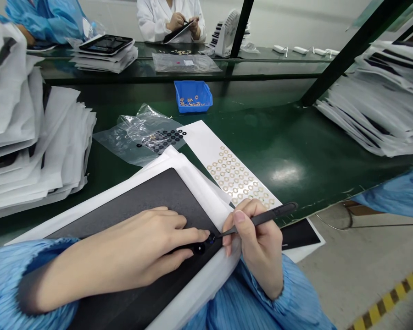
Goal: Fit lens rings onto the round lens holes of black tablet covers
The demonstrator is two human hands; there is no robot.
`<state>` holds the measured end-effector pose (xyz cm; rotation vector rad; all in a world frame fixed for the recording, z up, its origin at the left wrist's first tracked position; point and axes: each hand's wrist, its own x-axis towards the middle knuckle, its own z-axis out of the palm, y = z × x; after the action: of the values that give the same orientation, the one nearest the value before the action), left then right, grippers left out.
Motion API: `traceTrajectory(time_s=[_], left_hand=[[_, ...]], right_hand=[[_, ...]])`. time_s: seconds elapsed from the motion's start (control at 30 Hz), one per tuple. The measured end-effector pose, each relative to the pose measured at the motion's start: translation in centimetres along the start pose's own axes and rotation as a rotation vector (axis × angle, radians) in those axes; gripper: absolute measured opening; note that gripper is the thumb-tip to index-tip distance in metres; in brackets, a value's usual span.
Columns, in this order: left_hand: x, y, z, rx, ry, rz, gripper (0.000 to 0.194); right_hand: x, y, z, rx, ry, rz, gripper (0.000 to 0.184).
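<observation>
My left hand [141,250] lies flat on a dark grey panel [137,197] resting in white foam wrap [206,192], its index fingertip beside a small round black opening [199,249] near the panel's edge. My right hand [258,243] grips black tweezers [261,219] like a pen, the tip touching a small bluish part [211,238] next to that opening. A white sheet with several rows of small tan rings [239,178] lies just beyond my right hand.
A clear bag with black rings [147,135] and a blue bin of small parts [192,95] sit on the green bench. White foam sleeves are stacked at left [34,137] and right [382,105]. Across the bench, a person in white [172,20] holds a panel.
</observation>
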<state>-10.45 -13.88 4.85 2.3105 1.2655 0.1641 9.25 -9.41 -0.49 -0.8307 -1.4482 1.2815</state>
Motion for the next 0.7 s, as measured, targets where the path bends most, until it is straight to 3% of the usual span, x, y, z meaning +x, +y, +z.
traceTrajectory(time_s=[0.47, 0.7], left_hand=[[0.0, 0.1, 0.0, -0.008, 0.005, 0.003, 0.031], [0.0, 0.1, 0.0, 0.002, 0.012, 0.014, 0.03]], right_hand=[[0.0, -0.4, 0.0, -0.124, -0.053, -0.128, 0.025], [-0.1, 0.8, 0.0, 0.136, -0.049, 0.003, 0.027]])
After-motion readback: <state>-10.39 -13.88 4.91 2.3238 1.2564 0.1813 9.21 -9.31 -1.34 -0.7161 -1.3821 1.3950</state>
